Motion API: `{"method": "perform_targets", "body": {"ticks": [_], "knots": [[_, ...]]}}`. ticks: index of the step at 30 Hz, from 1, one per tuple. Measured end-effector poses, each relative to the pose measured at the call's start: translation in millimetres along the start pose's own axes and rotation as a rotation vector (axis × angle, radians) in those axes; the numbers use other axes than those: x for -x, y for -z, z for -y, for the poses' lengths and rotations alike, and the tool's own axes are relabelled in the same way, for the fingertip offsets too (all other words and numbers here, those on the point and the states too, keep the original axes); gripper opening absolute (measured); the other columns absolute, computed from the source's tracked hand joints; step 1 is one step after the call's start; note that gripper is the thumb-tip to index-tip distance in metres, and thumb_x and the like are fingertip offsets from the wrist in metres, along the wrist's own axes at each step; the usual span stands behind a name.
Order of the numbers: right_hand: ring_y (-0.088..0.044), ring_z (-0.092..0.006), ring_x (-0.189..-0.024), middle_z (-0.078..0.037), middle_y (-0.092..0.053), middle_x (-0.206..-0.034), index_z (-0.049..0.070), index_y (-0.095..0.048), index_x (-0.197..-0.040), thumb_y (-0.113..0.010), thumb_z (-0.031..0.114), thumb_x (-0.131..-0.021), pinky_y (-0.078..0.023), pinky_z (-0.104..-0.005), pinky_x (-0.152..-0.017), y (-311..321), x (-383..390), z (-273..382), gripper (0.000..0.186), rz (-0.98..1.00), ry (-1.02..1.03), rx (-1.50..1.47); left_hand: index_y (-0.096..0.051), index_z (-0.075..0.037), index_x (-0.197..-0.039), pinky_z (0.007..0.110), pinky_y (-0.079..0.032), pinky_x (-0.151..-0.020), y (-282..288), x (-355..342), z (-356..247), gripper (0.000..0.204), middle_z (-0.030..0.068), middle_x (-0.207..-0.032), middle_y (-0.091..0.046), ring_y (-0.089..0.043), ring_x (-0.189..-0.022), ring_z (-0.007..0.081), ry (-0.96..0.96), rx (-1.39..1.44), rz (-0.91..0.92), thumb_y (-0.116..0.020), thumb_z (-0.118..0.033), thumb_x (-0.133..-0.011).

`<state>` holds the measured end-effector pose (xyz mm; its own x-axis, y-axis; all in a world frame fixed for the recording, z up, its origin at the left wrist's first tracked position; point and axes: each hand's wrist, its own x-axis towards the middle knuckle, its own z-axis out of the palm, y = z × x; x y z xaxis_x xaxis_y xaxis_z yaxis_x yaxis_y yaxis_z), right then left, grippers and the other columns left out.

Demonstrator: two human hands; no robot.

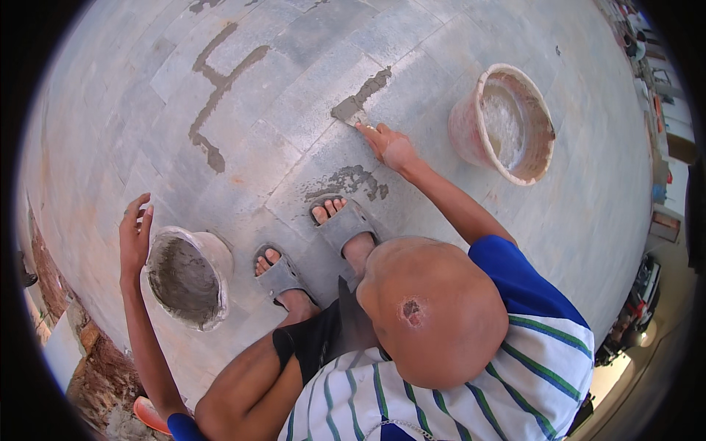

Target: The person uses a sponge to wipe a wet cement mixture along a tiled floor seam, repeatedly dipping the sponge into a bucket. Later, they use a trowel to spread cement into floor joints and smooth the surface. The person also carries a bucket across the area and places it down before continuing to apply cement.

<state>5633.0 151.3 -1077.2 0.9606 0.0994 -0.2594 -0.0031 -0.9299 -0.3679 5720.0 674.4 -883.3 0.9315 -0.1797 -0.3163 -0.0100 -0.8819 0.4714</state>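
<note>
In the head view my right hand (390, 147) is closed on the handle of a flat scraper (351, 116), whose blade touches a grey mortar smear (371, 90) on the tiled floor. My left hand (134, 235) is raised beside a bucket (220, 272) coated inside with grey mortar; its fingers are loosely bent and apart, holding nothing. More mortar lies in a branching line (220, 84) at upper left and in a patchy smear (353, 180) near my right foot.
A worn pinkish bucket (463, 121) with whitish residue stands at right. My sandalled feet (346, 228) and bent knee (434, 309) fill the lower middle. Broken, earthy ground (92, 360) borders the tiles at lower left. Indistinct objects line the far right edge.
</note>
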Motion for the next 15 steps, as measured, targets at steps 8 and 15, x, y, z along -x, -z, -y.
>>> {"method": "perform_targets", "body": {"ticks": [8,15], "knots": [[-0.063,-0.0336,-0.079,-0.017,-0.056,-0.098,0.021,-0.041,-0.136,-0.049,0.013,-0.085,-0.052,-0.0406,-0.067,27.0,19.6,53.0,0.052,0.011,-0.036,-0.058,-0.053,-0.008,-0.126,0.034,-0.046,-0.082,-2.4,-3.1,-3.3,0.035,0.0107,-0.122,-0.058,-0.057,-0.103,0.0235,0.007,0.022,0.006,-0.048,-0.026,-0.097],[-0.063,-0.0352,-0.078,-0.019,-0.055,-0.099,0.022,-0.040,-0.137,-0.052,0.013,-0.085,-0.052,-0.0420,-0.067,-20.0,32.5,31.2,0.055,0.117,0.010,0.015,-0.053,-0.008,-0.126,0.035,-0.046,-0.082,1.1,-4.4,-12.3,0.035,0.0110,-0.122,-0.058,-0.057,-0.104,0.0245,-0.001,0.027,-0.010,-0.049,-0.027,-0.097]]}}
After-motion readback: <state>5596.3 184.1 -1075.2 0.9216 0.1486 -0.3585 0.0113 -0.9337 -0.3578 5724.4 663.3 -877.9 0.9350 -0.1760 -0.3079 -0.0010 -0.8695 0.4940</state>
